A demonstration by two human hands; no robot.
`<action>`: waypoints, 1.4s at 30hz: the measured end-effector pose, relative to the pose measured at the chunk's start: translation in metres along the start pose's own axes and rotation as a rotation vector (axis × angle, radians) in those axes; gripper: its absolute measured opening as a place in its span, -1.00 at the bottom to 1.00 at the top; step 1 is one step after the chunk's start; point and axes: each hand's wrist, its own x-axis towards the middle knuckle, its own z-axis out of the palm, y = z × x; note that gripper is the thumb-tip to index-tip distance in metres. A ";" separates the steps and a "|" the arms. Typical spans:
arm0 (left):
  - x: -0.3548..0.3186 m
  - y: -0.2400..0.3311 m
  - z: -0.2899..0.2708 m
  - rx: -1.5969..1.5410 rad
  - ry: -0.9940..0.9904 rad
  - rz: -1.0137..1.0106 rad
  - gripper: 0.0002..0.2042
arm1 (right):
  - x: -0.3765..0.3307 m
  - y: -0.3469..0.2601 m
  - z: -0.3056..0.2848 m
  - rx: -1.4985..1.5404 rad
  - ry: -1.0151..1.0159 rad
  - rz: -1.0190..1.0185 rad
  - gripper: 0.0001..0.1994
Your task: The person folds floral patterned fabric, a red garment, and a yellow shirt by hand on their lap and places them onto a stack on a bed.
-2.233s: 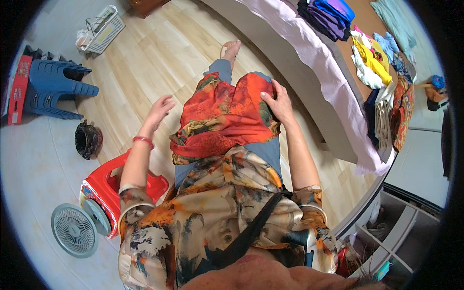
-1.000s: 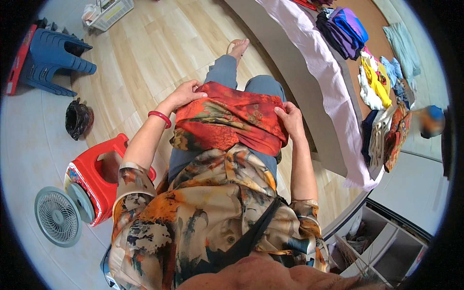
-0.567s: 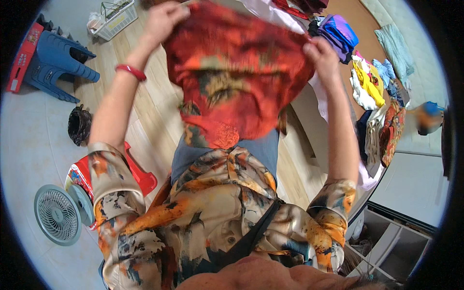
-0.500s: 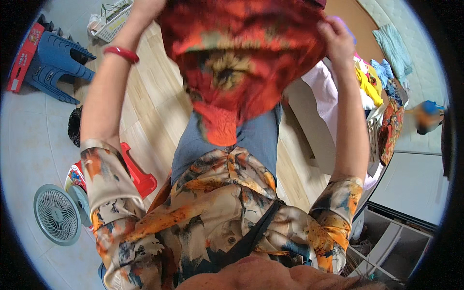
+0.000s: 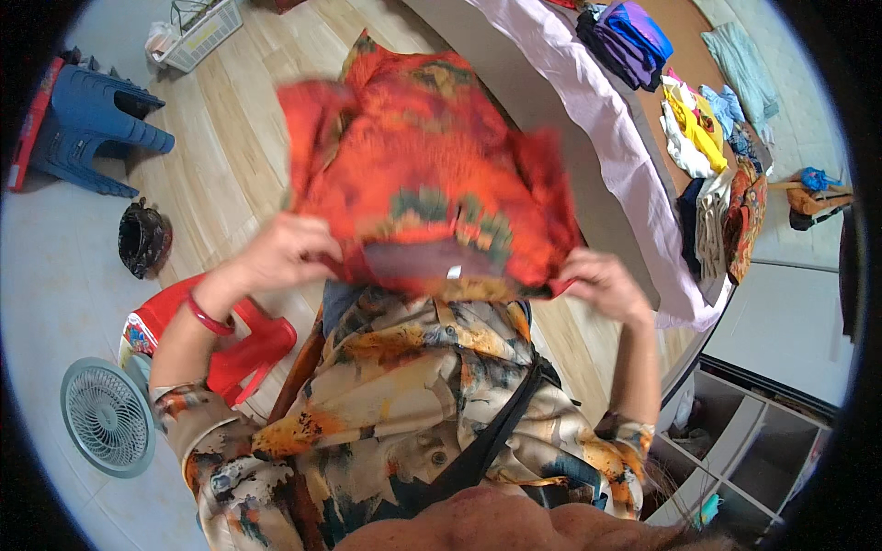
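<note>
A red patterned shirt (image 5: 413, 151) with green and brown blotches hangs spread between my two hands, over my lap. Its neck opening, with a dark lining and a small white label, faces me. My left hand (image 5: 292, 253), with a red bangle at the wrist, pinches the shirt by the left end of the neck edge. At the right end, my right hand (image 5: 602, 283) grips the same edge. The shirt's far part is slightly blurred by motion.
To the right, a bed (image 5: 588, 110) with a pink sheet bears several folded clothes (image 5: 629, 41). On the left are blue stools (image 5: 96, 119), a black bag (image 5: 142, 239), a red stool (image 5: 253, 354) and a grey fan (image 5: 107, 418). A white basket (image 5: 197, 37) stands far left.
Both hands have come down toward me from higher up and farther away. The shirt, bunched and raised before, now lies spread out away from me with its neck edge near my waist.
</note>
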 end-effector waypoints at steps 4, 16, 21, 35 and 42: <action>-0.009 -0.027 0.076 -0.170 -0.273 -0.107 -0.84 | -0.023 0.045 0.068 0.121 -0.145 0.214 -0.77; -0.014 -0.035 0.103 -0.501 -0.275 -0.315 -0.73 | -0.018 0.040 0.089 0.181 -0.113 0.228 -0.61; -0.016 -0.032 0.112 -0.516 -0.171 -0.366 -0.71 | -0.021 0.040 0.094 0.229 -0.018 0.186 -0.72; -0.013 -0.020 0.110 -0.224 0.157 -0.140 -0.81 | -0.019 0.036 0.096 0.258 0.078 0.178 -0.79; -0.015 -0.023 0.096 -0.597 0.261 -0.391 -0.90 | -0.014 0.038 0.100 0.373 0.333 0.225 -0.82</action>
